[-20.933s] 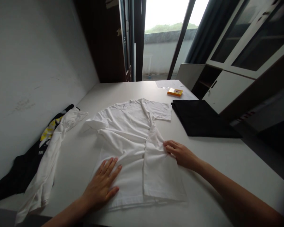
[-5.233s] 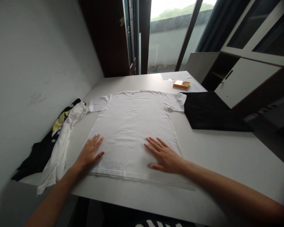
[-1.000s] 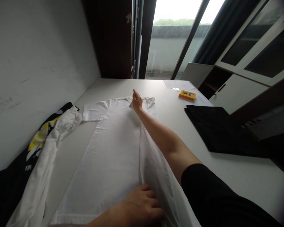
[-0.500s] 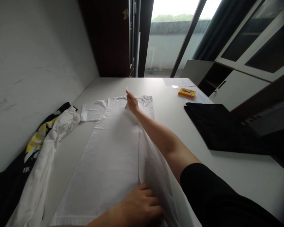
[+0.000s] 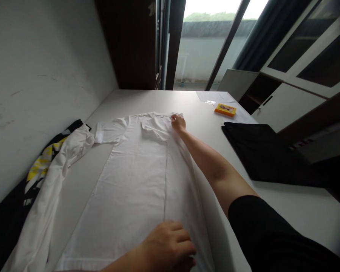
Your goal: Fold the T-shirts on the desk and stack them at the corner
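The white T-shirt (image 5: pixel 136 177) lies lengthwise on the counter (image 5: pixel 272 204), collar toward 12 o'clock. The fold is about half made: its 3 o'clock side is laid over the middle along a straight crease, with that sleeve turned in by the collar. The 9 o'clock side and its sleeve lie flat, not yet folded. The right hand (image 5: pixel 178 122) has its fingers pinched on the shoulder cloth at 12 o'clock. The left hand (image 5: pixel 167 247) curls its fingers over the hem at 6 o'clock, but whether they grip or only press I cannot tell.

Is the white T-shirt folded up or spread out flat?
Partly folded. The white T-shirt has one side turned onto the middle; the other sleeve lies spread out.
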Demonstrator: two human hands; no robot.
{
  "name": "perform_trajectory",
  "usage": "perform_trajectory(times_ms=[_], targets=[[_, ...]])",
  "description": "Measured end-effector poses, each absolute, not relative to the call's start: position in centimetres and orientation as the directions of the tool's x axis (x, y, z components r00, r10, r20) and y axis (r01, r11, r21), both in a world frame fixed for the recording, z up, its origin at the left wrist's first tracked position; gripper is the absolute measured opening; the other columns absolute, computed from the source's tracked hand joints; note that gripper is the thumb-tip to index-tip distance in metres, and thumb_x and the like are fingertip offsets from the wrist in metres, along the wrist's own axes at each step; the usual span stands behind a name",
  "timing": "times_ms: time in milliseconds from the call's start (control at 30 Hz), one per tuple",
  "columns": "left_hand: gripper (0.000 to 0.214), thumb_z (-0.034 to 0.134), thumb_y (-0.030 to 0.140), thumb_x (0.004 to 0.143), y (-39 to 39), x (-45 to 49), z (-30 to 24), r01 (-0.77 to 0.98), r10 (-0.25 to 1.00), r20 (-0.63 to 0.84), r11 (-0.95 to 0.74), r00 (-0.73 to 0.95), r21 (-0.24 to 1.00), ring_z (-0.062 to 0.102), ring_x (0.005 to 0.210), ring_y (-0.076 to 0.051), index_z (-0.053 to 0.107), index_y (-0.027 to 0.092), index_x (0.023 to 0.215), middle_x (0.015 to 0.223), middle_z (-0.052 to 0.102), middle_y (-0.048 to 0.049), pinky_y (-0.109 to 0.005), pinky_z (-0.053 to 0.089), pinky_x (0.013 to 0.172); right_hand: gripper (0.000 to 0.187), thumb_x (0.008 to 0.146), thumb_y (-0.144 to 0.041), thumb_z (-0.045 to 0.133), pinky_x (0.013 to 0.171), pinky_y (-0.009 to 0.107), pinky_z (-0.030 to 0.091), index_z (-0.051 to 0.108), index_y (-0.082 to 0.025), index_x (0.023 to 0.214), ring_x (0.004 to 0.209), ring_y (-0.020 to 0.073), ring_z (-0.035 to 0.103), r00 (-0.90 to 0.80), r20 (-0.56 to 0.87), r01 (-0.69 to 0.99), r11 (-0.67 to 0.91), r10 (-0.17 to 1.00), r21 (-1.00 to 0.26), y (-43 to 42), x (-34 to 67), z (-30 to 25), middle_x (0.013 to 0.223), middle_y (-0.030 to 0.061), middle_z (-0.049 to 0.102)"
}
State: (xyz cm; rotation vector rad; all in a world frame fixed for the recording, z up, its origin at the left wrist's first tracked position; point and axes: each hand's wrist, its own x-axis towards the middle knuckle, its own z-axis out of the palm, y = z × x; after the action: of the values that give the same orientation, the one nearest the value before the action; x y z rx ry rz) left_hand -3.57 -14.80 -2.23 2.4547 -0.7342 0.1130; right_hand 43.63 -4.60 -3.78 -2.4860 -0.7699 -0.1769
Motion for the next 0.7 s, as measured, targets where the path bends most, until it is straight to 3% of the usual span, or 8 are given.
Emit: perform_trajectory(times_ms=[100, 167, 267, 367, 567, 700], targets=[[0.019, 0.058, 0.036, 0.099, -15.0, -2.7, -1.5, -0.523, -0.429, 0.304, -0.751, 0.851, 0.403, 0.062, 0.116, -0.022, 0.065, 0.022, 0.108, 0.123, 0.071, -0.0031, -0.042, 0.041, 0.112, 0.045, 0.102, -0.034, 0.041, 0.111, 0.043, 0.042, 0.063, -0.018, 0.137, 0.13, 0.0289, 0.054, 0.786, 0.194, 0.616, -0.713, 0.587, -0.335, -6.4, 44.7, -5.1, 0.142, 0.0142, 0.06], [0.029, 0.051, 0.039, 0.104, -15.3, -2.6, -1.5, -0.561, -0.475, 0.319, -0.778, 0.82, 0.283, 0.052, 0.135, -0.026, 0.063, 0.023, 0.125, 0.144, 0.06, -0.0059, -0.051, 0.028, 0.122, 0.052, 0.1, -0.045, 0.048, 0.119, 0.047, 0.032, 0.057, -0.02, 0.145, 0.143, 0.031, 0.042, 0.742, 0.163, 0.666, -0.688, 0.65, -0.287, -6.9, 45.0, -5.7, 0.154, 0.013, 0.05], [0.051, 0.042, 0.052, 0.106, -15.6, -2.8, -1.6, -0.593, -0.546, 0.262, -0.79, 0.796, 0.154, 0.039, 0.147, -0.032, 0.05, 0.023, 0.148, 0.162, 0.041, -0.0104, -0.058, 0.024, 0.123, 0.067, 0.101, -0.059, 0.041, 0.124, 0.055, 0.02, 0.042, -0.024, 0.157, 0.155, 0.0329, 0.023, 0.723, 0.089, 0.684, -0.692, 0.685, -0.229, -6.9, 45.8, -6.2, 0.168, 0.0119, 0.03], [0.063, 0.038, 0.06, 0.105, -15.7, -3.0, -1.4, -0.595, -0.57, 0.203, -0.798, 0.796, 0.092, 0.035, 0.15, -0.033, 0.04, 0.024, 0.157, 0.166, 0.034, -0.011, -0.057, 0.024, 0.123, 0.071, 0.102, -0.065, 0.031, 0.124, 0.058, 0.017, 0.033, -0.027, 0.162, 0.157, 0.0329, 0.015, 0.741, 0.029, 0.662, -0.722, 0.671, -0.202, -6.4, 47.1, -6.3, 0.171, 0.0119, 0.019], [0.064, 0.04, 0.06, 0.105, -15.8, -3.0, -2.0, -0.595, -0.577, 0.234, -0.804, 0.782, 0.005, 0.035, 0.151, -0.032, 0.033, 0.03, 0.161, 0.167, 0.033, -0.0087, -0.056, 0.028, 0.122, 0.073, 0.102, -0.066, 0.027, 0.123, 0.06, 0.015, 0.03, -0.026, 0.163, 0.158, 0.032, 0.012, 0.76, -0.008, 0.637, -0.746, 0.65, -0.192, -6.3, 49.3, -6.2, 0.172, 0.0118, 0.016], [0.051, 0.048, 0.047, 0.106, -15.9, -3.0, -3.5, -0.585, -0.552, 0.305, -0.811, 0.776, 0.022, 0.04, 0.148, -0.031, 0.044, 0.032, 0.155, 0.164, 0.039, -0.0059, -0.055, 0.029, 0.123, 0.074, 0.102, -0.061, 0.031, 0.124, 0.059, 0.017, 0.028, -0.02, 0.164, 0.157, 0.0324, 0.015, 0.802, -0.015, 0.581, -0.786, 0.597, -0.211, -7.2, 49.3, -5.4, 0.171, 0.015, 0.019]])
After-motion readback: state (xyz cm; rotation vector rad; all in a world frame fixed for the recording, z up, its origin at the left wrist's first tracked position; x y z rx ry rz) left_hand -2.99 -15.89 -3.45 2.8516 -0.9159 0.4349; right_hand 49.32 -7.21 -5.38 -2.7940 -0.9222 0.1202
